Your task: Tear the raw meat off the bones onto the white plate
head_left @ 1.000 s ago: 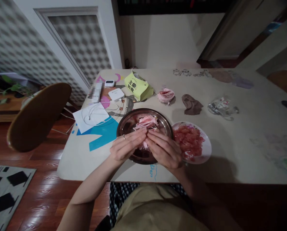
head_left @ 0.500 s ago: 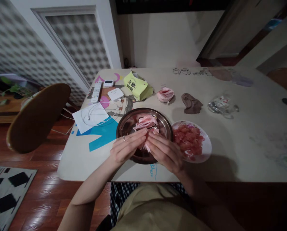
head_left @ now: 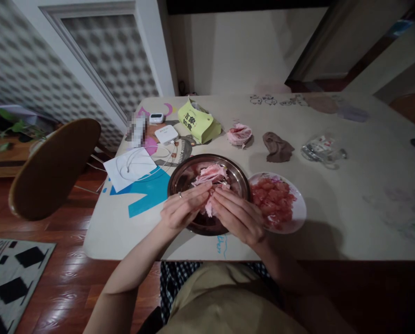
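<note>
My left hand [head_left: 182,211] and my right hand [head_left: 238,217] meet over a dark metal bowl [head_left: 179,181], fingertips pinched together on a pink fruit segment [head_left: 209,207] with pale membrane hanging from it. A ring shows on the left hand. Pink peel scraps [head_left: 210,173] lie in the bowl behind the fingers. Right of the bowl stands a white plate [head_left: 300,211] heaped with peeled red fruit flesh [head_left: 272,198], close to my right hand.
On the table behind lie a yellow-green bag [head_left: 195,123], a pink peeled fruit piece [head_left: 239,135], a brown crumpled cloth [head_left: 277,147], a clear plastic wrapper [head_left: 321,149], white devices and cables [head_left: 165,134], and paper [head_left: 131,168]. A wooden chair [head_left: 52,169] stands at the left.
Both hands stay over the bowl, with the fingers working slightly at the pink segment. The view has shifted a little.
</note>
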`<state>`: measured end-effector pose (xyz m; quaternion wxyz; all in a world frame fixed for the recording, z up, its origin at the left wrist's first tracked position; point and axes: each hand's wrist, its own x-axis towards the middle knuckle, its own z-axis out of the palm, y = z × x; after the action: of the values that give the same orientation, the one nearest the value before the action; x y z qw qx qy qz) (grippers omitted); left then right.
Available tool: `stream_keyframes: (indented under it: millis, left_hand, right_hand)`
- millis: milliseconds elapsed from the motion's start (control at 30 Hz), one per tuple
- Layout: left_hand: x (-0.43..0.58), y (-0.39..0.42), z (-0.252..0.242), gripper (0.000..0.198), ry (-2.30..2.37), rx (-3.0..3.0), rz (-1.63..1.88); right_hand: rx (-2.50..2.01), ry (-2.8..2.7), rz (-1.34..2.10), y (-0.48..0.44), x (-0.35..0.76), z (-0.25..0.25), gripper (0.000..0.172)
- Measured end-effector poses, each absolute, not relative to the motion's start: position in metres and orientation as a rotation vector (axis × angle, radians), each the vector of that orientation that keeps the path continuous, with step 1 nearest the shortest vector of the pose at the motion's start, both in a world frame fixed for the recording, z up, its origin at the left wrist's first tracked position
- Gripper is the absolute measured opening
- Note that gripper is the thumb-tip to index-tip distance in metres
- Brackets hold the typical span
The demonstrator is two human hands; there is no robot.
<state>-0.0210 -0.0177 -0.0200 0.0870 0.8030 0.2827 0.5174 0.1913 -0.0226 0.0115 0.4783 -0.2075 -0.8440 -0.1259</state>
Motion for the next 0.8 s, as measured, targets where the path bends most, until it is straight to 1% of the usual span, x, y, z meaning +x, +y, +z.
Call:
stream_keyframes:
  millis: [33, 67, 133, 267, 333, 400, 467, 533, 600, 800]
  left_hand:
    - [-0.019, -0.016, -0.015, 0.048, 0.789, 2.409, 1.692]
    - [-0.017, -0.015, -0.010, 0.049, 0.726, 2.426, 1.760]
    - [-0.015, -0.011, -0.002, 0.044, 0.608, 2.476, 1.804]
    - [-0.015, -0.007, 0.002, 0.024, 0.605, 2.557, 1.658]
    - [-0.015, -0.008, 0.002, 0.021, 0.663, 2.617, 1.556]
    - [-0.014, -0.011, 0.001, 0.024, 0.768, 2.676, 1.417]
    - [-0.013, -0.014, 0.002, 0.032, 0.872, 2.716, 1.281]
    - [-0.012, -0.016, 0.004, 0.040, 0.916, 2.737, 1.217]
    - [-0.013, -0.018, 0.004, 0.045, 0.899, 2.753, 1.228]
    - [-0.015, -0.020, 0.003, 0.051, 0.853, 2.757, 1.302]
  right_hand:
    - [-0.511, -2.056, -0.293, -0.023, 0.192, 0.011, 0.034]
    - [-0.517, -2.048, -0.275, -0.023, 0.192, 0.011, 0.036]
    - [-0.533, -2.024, -0.243, -0.025, 0.192, 0.009, 0.040]
    - [-0.585, -2.040, -0.214, -0.027, 0.197, 0.005, 0.037]
    - [-0.605, -2.055, -0.249, -0.028, 0.201, 0.003, 0.033]
    - [-0.611, -2.067, -0.293, -0.028, 0.204, 0.001, 0.029]
    - [-0.610, -2.084, -0.314, -0.027, 0.206, -0.001, 0.027]
    - [-0.603, -2.090, -0.302, -0.026, 0.206, -0.003, 0.025]
    - [-0.602, -2.067, -0.270, -0.026, 0.205, -0.006, 0.026]
    - [-0.646, -1.989, -0.199, -0.030, 0.200, -0.005, 0.032]
